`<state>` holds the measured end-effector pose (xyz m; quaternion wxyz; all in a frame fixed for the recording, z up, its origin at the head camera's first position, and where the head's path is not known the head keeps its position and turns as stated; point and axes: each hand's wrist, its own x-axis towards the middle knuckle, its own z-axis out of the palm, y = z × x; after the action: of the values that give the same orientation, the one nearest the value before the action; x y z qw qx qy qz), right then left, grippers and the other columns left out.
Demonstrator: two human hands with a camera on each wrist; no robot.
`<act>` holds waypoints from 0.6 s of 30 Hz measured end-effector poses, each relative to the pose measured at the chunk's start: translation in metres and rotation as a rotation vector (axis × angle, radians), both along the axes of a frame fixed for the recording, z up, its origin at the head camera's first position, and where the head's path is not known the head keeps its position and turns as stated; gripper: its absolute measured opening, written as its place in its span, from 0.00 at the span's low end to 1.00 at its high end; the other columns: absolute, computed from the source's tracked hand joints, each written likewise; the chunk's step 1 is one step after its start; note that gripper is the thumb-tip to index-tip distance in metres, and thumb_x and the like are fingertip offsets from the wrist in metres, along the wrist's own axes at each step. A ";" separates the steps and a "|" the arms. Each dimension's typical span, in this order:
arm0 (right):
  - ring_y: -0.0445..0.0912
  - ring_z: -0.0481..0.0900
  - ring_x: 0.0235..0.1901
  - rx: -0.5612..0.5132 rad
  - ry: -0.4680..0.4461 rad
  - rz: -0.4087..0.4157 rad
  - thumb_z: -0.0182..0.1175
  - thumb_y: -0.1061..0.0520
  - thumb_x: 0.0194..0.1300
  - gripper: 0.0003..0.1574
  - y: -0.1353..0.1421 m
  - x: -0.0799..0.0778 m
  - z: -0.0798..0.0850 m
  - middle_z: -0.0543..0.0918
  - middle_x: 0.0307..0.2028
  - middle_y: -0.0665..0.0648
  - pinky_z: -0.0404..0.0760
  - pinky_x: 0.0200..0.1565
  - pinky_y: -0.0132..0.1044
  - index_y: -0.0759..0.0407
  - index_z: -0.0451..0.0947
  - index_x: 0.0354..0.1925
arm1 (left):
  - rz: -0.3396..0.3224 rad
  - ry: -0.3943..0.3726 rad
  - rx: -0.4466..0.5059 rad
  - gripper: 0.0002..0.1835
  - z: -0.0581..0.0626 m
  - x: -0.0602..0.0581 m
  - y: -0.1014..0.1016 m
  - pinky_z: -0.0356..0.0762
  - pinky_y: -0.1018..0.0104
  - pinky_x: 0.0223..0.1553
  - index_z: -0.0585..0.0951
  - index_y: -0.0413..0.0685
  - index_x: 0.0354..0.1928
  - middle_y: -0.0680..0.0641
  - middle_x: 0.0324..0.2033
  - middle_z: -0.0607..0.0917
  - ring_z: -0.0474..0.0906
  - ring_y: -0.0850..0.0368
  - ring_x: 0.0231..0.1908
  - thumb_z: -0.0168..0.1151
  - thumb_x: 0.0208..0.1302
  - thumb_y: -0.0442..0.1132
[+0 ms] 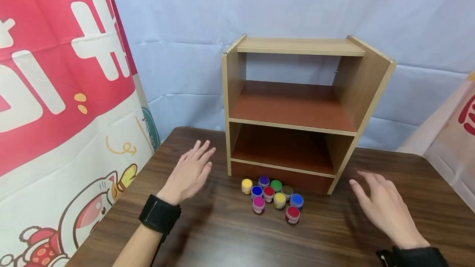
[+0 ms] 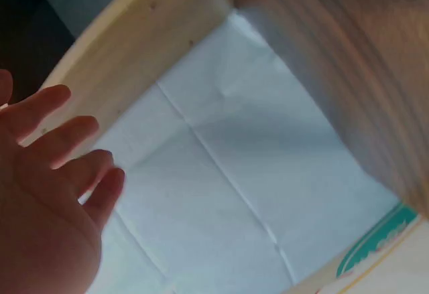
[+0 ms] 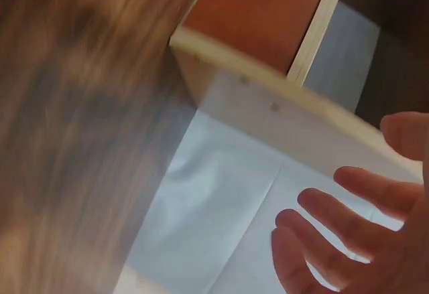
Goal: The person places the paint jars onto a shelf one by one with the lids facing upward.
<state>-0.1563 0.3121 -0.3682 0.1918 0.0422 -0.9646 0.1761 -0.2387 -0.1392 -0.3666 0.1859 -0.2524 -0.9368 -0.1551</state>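
A small wooden shelf (image 1: 293, 129) with red-brown boards stands at the back of the table. Several small paint jars (image 1: 269, 193) with coloured lids cluster in front of its base: yellow, blue, purple, green, red, magenta and a dark grey one. To the left of shelf and jars, my left hand (image 1: 189, 172) is held over the table, fingers extended and nothing in them. My right hand (image 1: 387, 209) is at the right of the shelf, its fingers loosely extended and holding nothing. Both wrist views show spread fingers beside the shelf's outer side panels.
The dark wood-grain table (image 1: 230, 242) ends at a left edge beside a red and white printed cloth (image 1: 100, 135). Behind the shelf hangs a pale blue cloth (image 1: 178, 52). Another printed cloth (image 1: 445, 151) hangs at the right.
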 end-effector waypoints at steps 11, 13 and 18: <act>0.37 0.70 0.23 -0.024 0.161 0.145 0.62 0.60 0.56 0.05 -0.064 0.014 -0.014 0.76 0.24 0.46 0.72 0.25 0.39 0.51 0.77 0.26 | -0.213 0.018 0.405 0.07 -0.019 0.018 0.027 0.76 0.66 0.30 0.82 0.51 0.34 0.58 0.28 0.78 0.71 0.67 0.28 0.55 0.64 0.35; 0.36 0.69 0.23 -0.046 0.103 0.170 0.62 0.60 0.56 0.06 -0.077 0.012 -0.016 0.75 0.24 0.44 0.72 0.25 0.37 0.50 0.77 0.26 | -0.221 0.000 0.480 0.06 -0.025 0.018 0.035 0.77 0.66 0.29 0.82 0.51 0.33 0.58 0.28 0.79 0.72 0.67 0.27 0.57 0.62 0.35; 0.37 0.73 0.27 -0.078 -0.031 0.224 0.64 0.60 0.54 0.05 -0.103 0.006 -0.023 0.75 0.27 0.45 0.76 0.29 0.35 0.51 0.77 0.29 | -0.154 -0.026 0.582 0.04 -0.040 0.014 0.055 0.75 0.67 0.27 0.83 0.53 0.32 0.60 0.25 0.80 0.72 0.66 0.25 0.60 0.60 0.37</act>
<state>-0.1506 0.2096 -0.3910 0.1576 0.1397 -0.9490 0.2346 -0.2250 -0.0847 -0.4063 0.2261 -0.2568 -0.8333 -0.4342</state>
